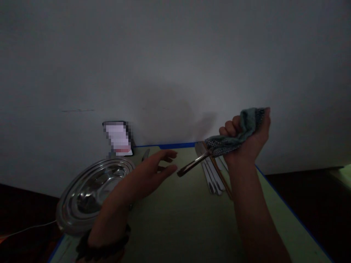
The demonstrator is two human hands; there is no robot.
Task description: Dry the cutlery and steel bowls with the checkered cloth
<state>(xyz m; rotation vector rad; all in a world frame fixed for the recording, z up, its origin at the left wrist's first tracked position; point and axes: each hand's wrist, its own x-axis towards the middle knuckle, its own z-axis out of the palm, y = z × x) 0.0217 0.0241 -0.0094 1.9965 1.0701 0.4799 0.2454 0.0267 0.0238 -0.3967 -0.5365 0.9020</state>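
My right hand [246, 138] is closed around a bunched green cloth [248, 122] with a dark checked edge. From the cloth's lower left end sticks out a shiny metal handle [193, 164], slanting down to the left. It looks like a piece of cutlery; its other end is hidden in the cloth. Just left of the handle's tip, my left hand [153, 171] is held with thumb and fingers apart, touching nothing. Below the cloth, several pieces of metal cutlery [212, 179] lie bunched on the table, with a brown stick-like piece [222, 177] along their right side.
A wide steel bowl [65, 208] stands at the table's left edge, partly behind my left forearm. Behind it a phone [117, 137] leans on the wall. A metal utensil [146, 155] lies near my left wrist. The pale green table [178, 226] has blue edging.
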